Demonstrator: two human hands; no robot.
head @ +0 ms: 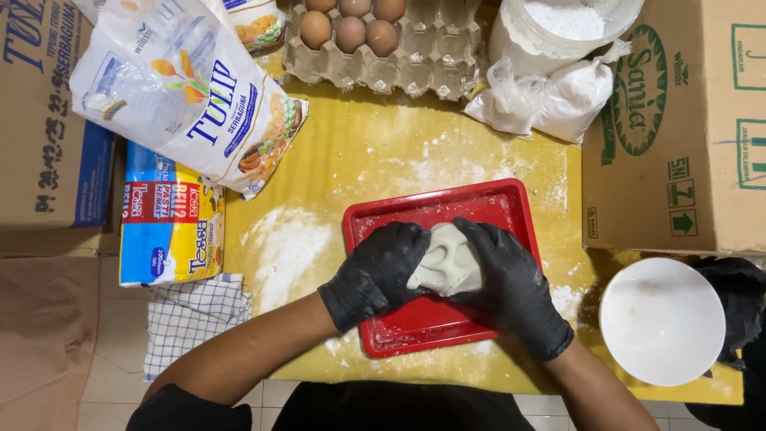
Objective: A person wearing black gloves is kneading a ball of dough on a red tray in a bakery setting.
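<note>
Left hand (381, 271), right hand (511, 283) squeeze dough (447, 259); white flour bag (187, 92) upper left.

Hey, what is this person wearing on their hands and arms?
Both the left hand and the right hand wear thin, matte black disposable gloves that end at the wrist. The forearms are bare, and short black sleeves start near the bottom edge of the view.

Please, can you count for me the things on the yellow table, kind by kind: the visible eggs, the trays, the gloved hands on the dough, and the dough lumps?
Eggs: 6 visible, in the egg carton
Red tray: 1
Gloved hands on the dough: 2, left hand and right hand
Dough lump: 1
Total: 10
</note>
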